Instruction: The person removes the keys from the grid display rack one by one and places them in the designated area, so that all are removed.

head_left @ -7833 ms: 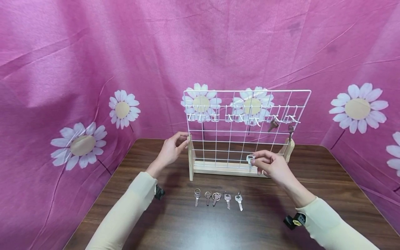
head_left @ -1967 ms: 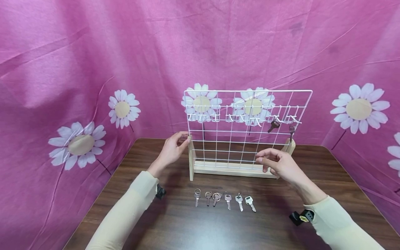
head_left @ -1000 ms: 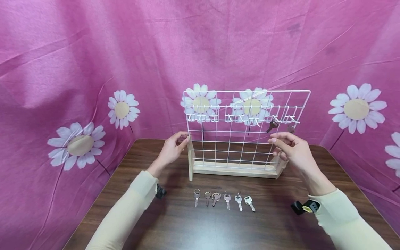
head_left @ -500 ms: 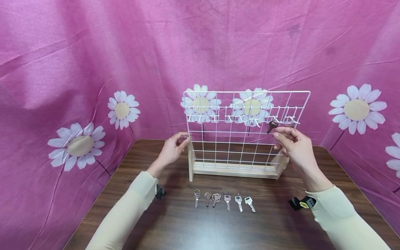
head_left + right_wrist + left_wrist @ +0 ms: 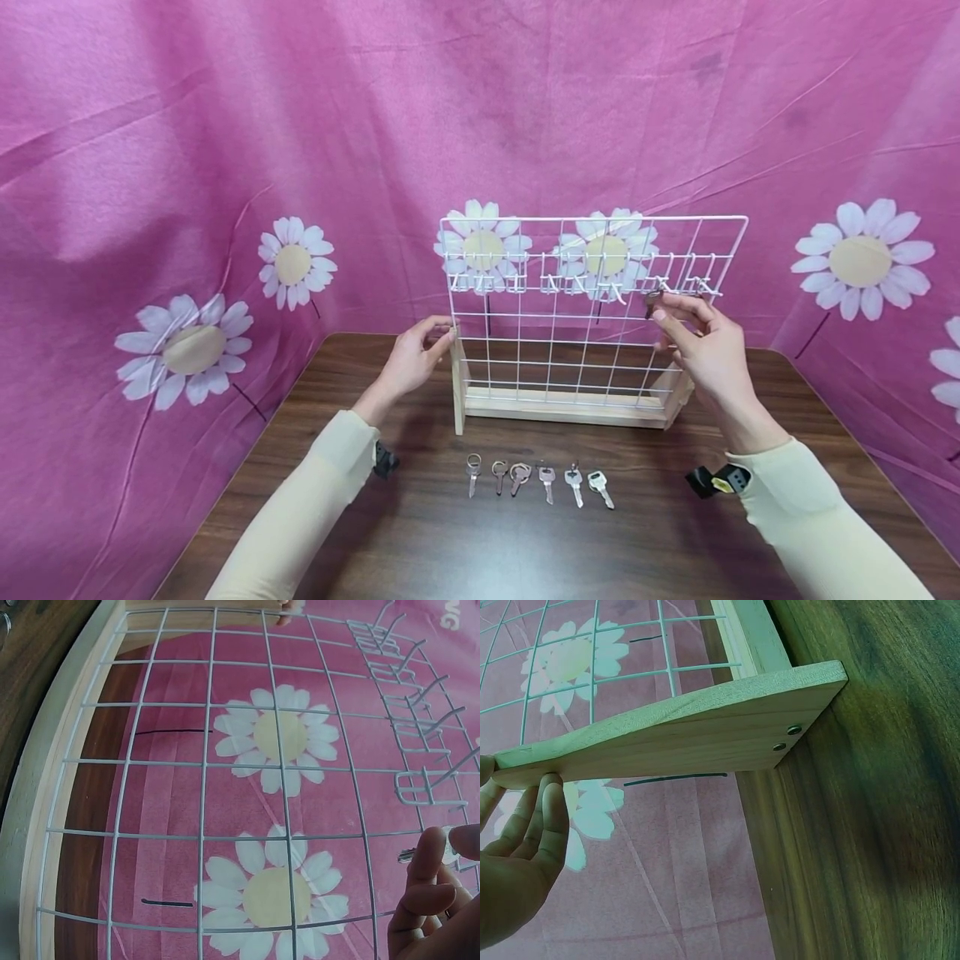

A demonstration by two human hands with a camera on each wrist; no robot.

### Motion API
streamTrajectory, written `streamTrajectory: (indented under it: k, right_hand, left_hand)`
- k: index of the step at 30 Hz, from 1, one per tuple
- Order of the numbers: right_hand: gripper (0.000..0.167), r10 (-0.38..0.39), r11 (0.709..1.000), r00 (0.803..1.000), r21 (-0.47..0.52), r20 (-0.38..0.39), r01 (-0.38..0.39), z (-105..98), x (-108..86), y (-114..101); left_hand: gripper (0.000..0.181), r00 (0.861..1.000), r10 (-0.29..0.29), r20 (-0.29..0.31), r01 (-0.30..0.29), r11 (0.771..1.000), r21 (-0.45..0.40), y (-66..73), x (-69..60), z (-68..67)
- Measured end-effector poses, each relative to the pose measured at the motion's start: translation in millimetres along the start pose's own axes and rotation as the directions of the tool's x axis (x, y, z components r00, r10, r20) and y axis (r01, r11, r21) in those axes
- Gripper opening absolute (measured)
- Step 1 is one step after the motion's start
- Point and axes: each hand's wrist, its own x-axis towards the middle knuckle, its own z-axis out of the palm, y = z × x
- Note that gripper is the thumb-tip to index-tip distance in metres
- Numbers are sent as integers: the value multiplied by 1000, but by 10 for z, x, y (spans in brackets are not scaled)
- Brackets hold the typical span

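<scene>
A white wire grid rack (image 5: 555, 340) with wooden ends stands on the table. At its left wooden end (image 5: 705, 724), my left hand (image 5: 408, 358) pinches the upper tip, thumb on one face and fingers on the other. My right hand (image 5: 708, 346) is raised at the grid's right side. Between its thumb and index finger it pinches a dark key (image 5: 652, 302) just below a white hook (image 5: 660, 285); the blade (image 5: 406, 856) pokes out past the finger in the right wrist view. Whether the key's ring still sits on the hook, I cannot tell.
Several loose keys (image 5: 546, 483) with rings lie in a row on the brown wooden table (image 5: 420, 542) before the rack. White hooks (image 5: 551, 283) line the grid's upper part. A pink cloth (image 5: 390, 150) with daisies hangs behind and at both sides.
Earlier my right hand held a silver key, which now lies at the row's right end. Since then the hand has risen to the hanging dark key and pinched it. My left hand has stayed put.
</scene>
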Motion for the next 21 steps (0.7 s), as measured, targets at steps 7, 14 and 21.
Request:
streamTrajectory:
  k: [7, 14, 21]
  right_hand:
    - [24, -33, 999, 999, 7, -14, 33, 27, 15, -6]
    - [16, -48, 998, 998, -43, -31, 47, 68, 56, -12]
    - [13, -50, 998, 998, -42, -45, 48, 97, 111, -7]
  left_hand:
    - [31, 1000, -12, 5, 12, 1000, -17, -3, 1, 1]
    - [30, 1000, -19, 5, 19, 1000, -10, -10, 3, 4]
    - [31, 1000, -3, 5, 3, 1000, -15, -15, 5, 4]
